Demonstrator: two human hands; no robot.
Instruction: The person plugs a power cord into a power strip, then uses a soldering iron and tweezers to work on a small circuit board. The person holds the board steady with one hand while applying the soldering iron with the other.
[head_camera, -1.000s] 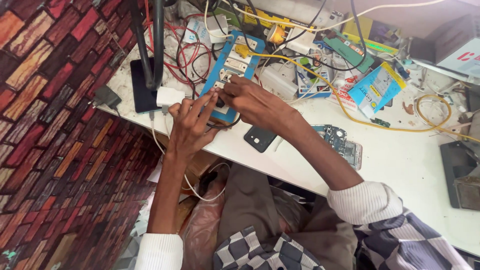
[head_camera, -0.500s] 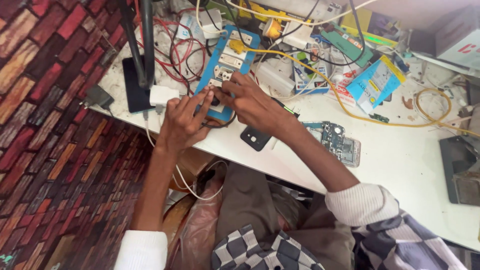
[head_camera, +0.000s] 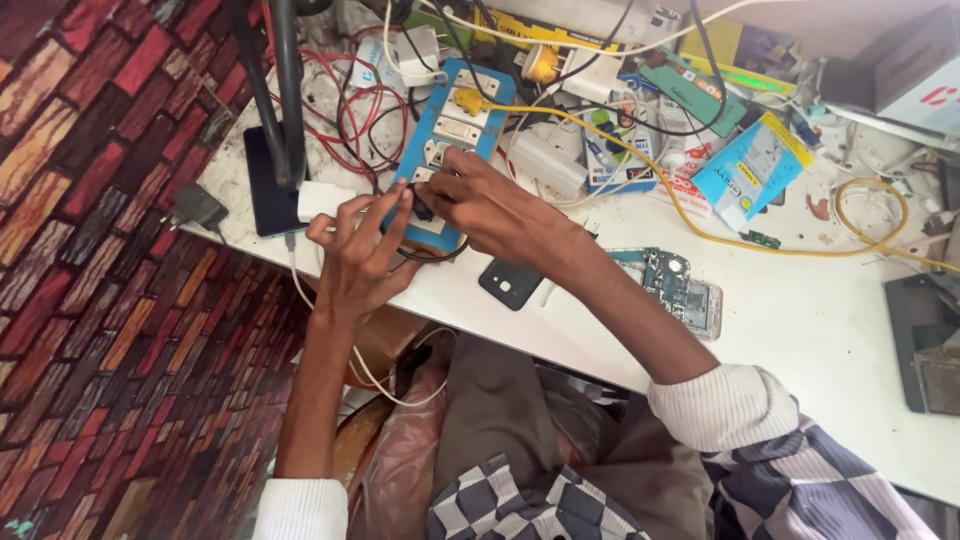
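Currently, both hands are seen at the near end of a blue switch-and-socket board (head_camera: 452, 125) lying on the white surface (head_camera: 800, 330), close to its left edge. The right hand (head_camera: 480, 205) is closed in a pinch on a small black plug (head_camera: 422, 207) at the lowest socket; the left hand (head_camera: 365, 245) is spread, fingers fanned upward, its fingertips resting against the board's near edge and the black cable (head_camera: 425, 255) looping below it, with nothing clamped in it. How deep the plug is seated cannot be told, since the fingers cover the socket. For the step in hand (judged to be seating or pulling that plug), the board should be steadied by the left hand pressing flat on the blue frame, not on the cable, so that the board does not slide toward the edge. The plug is best gripped by its body and moved straight along the pins, without rocking. Care is advised with the red wires (head_camera: 350, 110) and the yellow cable (head_camera: 620, 160) crossing the board, which could be snagged. A black phone cover (head_camera: 510, 283) and a bare circuit board (head_camera: 675, 290) lie just beside the right forearm and could be swept off.
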